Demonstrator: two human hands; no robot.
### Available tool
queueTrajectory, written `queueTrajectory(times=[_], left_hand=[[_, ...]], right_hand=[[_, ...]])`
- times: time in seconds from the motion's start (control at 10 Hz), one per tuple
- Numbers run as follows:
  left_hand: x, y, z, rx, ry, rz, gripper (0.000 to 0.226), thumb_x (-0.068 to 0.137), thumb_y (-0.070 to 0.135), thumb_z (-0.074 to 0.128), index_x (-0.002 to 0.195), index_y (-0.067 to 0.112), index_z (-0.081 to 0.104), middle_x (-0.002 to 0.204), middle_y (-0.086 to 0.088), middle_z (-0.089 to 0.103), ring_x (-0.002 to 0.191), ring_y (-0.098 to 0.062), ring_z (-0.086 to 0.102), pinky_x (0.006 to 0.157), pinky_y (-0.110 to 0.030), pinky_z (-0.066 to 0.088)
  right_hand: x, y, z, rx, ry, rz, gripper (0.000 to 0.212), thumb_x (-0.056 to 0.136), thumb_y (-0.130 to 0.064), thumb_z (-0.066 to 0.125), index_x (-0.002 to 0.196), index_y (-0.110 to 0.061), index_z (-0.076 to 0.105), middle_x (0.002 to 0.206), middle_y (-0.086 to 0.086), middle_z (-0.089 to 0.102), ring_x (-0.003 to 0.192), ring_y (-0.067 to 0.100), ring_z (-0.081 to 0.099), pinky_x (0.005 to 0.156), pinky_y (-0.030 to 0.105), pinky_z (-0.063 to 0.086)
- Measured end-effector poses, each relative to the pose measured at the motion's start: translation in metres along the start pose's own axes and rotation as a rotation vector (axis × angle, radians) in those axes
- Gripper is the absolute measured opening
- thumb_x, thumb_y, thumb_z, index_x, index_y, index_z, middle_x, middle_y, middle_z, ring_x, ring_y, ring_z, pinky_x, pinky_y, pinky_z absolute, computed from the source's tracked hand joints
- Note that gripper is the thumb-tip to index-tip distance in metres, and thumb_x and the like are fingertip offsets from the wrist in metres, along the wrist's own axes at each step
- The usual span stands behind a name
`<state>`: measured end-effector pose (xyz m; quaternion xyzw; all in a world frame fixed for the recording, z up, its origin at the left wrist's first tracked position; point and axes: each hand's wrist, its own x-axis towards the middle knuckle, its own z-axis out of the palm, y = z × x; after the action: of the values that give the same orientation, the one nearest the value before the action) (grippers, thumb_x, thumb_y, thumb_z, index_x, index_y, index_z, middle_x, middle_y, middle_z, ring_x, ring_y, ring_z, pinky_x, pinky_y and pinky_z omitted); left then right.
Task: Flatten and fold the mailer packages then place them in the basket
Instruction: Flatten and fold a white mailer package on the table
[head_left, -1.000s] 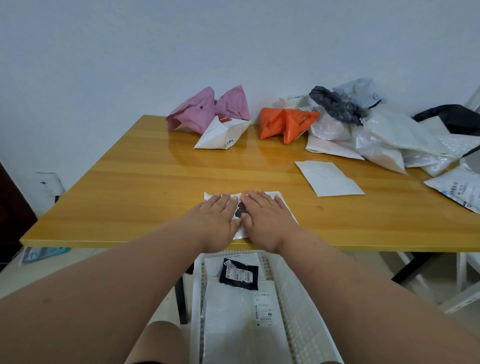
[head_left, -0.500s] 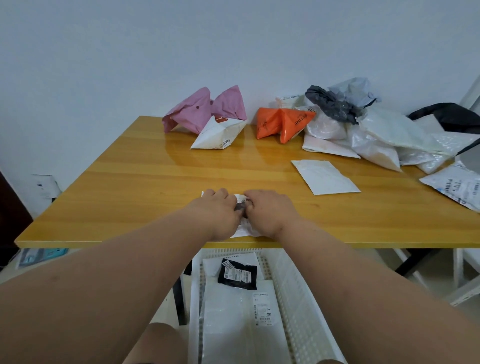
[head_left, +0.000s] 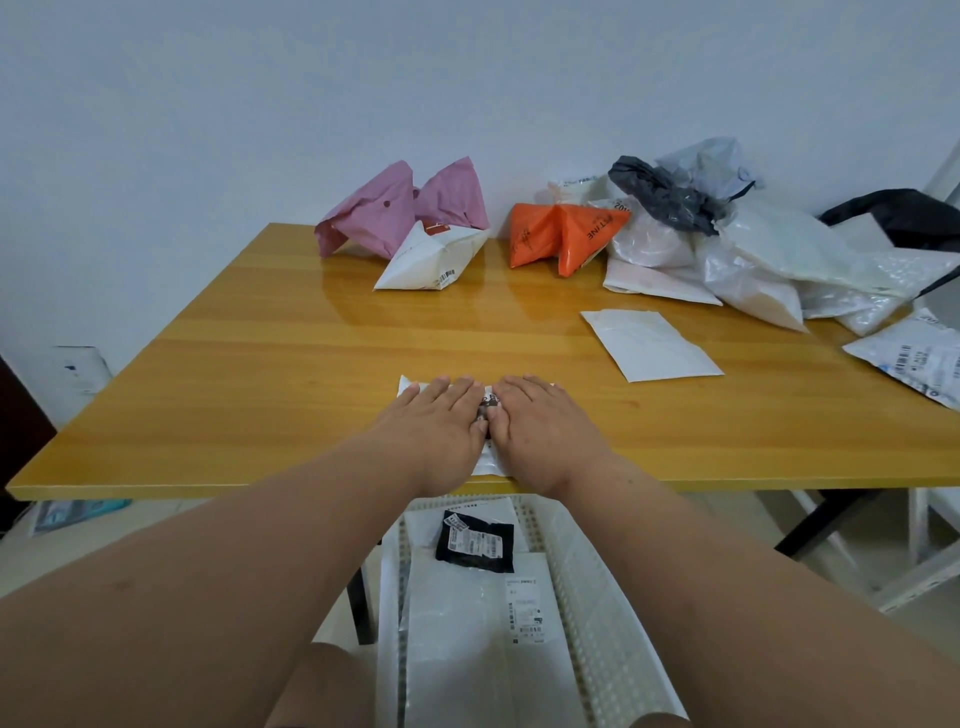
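Both hands, left (head_left: 435, 422) and right (head_left: 540, 427), press flat-fingered on a small white plastic mailer (head_left: 488, 462); several lie in the white basket (head_left: 597, 587), many remain unfolded.

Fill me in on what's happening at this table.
A person is pressing a small white mailer flat at the near edge of the wooden table, the left hand and right hand side by side on it, fingers straight. A white basket below the table edge holds a black mailer and white ones. Pink, orange and other crumpled mailers wait along the far side.
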<state>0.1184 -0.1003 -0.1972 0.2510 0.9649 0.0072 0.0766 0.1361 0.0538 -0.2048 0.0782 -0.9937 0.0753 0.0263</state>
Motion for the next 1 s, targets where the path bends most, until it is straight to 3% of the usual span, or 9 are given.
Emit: queueTrajectory(times=[0.7, 1.0], left_hand=[[0.001, 0.0022, 0.001, -0.018, 0.003, -0.031, 0.057, 0.105, 0.041, 0.008, 0.157, 0.022, -0.004, 0.164, 0.004, -0.008, 0.151, -0.019, -0.009, 0.122, -0.041, -0.002], [-0.0011, 0.0054, 0.0018, 0.001, 0.01, -0.094, 0.057, 0.103, 0.045, 0.004, 0.156, 0.028, -0.007, 0.164, 0.009, -0.01, 0.149, -0.037, -0.013, 0.121, -0.048, -0.006]], right_hand=[[-0.0019, -0.0012, 0.0003, -0.008, 0.041, -0.011, 0.047, 0.105, -0.033, 0.023, 0.143, -0.012, 0.041, 0.151, 0.006, 0.04, 0.141, 0.023, 0.031, 0.119, 0.043, 0.018], [-0.0024, -0.0023, 0.0009, -0.017, 0.049, -0.01, 0.047, 0.104, -0.033, 0.024, 0.143, -0.012, 0.042, 0.151, 0.005, 0.041, 0.141, 0.023, 0.031, 0.119, 0.043, 0.019]])
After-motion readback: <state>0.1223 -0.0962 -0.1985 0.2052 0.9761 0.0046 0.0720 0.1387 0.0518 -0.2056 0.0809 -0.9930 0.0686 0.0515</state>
